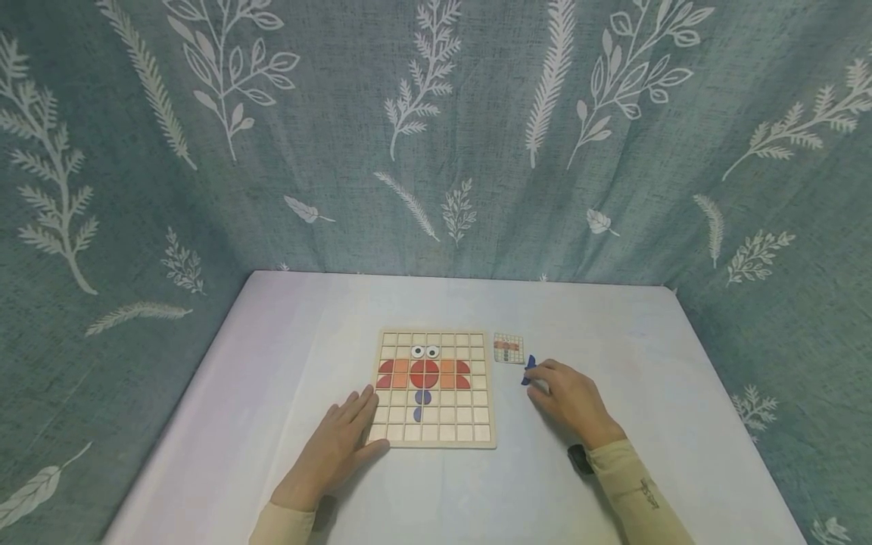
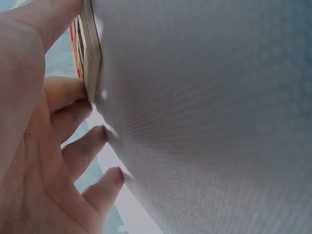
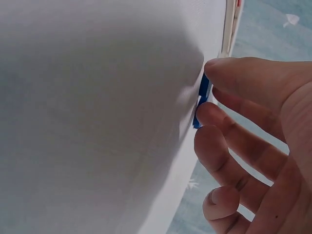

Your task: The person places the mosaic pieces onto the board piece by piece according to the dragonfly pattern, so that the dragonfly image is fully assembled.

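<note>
A square wooden grid board point(image 1: 436, 443) lies on the white table, bearing flat red, orange and blue pieces and two eye pieces that form a figure. My left hand point(image 1: 338, 441) rests at its lower left corner, fingers extended along the left side and thumb by the front edge. In the left wrist view the fingertips touch the board's edge and the tabletop. To the right of the board, my right hand point(image 1: 571, 397) has its thumb and curled fingers on small blue pieces point(image 3: 204, 87) low at the table. The blue pieces are partly hidden by the fingertips.
A small pattern card point(image 1: 509, 359) with a printed grid figure lies between the board and my right hand. A leaf-print curtain point(image 1: 477, 250) stands around the back and sides of the white table point(image 1: 306, 325).
</note>
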Motion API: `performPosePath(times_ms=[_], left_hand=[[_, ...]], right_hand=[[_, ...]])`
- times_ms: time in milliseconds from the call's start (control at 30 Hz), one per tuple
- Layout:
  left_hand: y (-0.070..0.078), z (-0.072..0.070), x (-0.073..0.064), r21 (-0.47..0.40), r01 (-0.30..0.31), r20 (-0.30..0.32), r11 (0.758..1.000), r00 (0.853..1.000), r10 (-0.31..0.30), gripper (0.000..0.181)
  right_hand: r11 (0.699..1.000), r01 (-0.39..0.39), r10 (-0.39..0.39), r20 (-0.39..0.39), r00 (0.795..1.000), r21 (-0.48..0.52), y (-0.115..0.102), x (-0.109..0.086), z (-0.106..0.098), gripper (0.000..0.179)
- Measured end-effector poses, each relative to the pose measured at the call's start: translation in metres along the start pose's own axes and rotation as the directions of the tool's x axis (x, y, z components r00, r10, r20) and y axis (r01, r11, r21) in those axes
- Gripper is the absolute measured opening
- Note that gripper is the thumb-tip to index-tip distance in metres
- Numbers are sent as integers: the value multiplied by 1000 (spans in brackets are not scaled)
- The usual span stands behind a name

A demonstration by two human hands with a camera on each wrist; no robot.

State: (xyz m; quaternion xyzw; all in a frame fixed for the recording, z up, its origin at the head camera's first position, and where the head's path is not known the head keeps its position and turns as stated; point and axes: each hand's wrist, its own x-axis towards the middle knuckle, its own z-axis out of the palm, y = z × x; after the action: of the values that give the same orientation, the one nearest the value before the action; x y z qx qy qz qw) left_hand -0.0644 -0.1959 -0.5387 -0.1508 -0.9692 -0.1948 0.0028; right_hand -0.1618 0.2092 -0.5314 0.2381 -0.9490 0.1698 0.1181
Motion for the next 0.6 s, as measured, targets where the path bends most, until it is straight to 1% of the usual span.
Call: performPosePath(times_ms=[100, 300, 433, 600], left_hand=[[0, 1, 0, 3, 3, 5, 1000, 1000, -4, 79], [1, 0, 0, 2, 13, 8, 1000, 1000, -13, 79], [1, 1, 0, 9, 9, -1, 1000, 1000, -9, 79], [0, 1, 0, 14, 2, -8, 1000, 1000, -2, 79]], right_hand=[[1000, -1, 1, 5, 1000, 2, 1, 2, 2, 21], [998, -56, 55, 57, 997, 10, -3, 5, 2, 15], [997, -78, 77, 84, 993, 5, -4, 6, 2, 13], [996, -90, 89, 92, 992, 4, -5, 6, 1, 12]])
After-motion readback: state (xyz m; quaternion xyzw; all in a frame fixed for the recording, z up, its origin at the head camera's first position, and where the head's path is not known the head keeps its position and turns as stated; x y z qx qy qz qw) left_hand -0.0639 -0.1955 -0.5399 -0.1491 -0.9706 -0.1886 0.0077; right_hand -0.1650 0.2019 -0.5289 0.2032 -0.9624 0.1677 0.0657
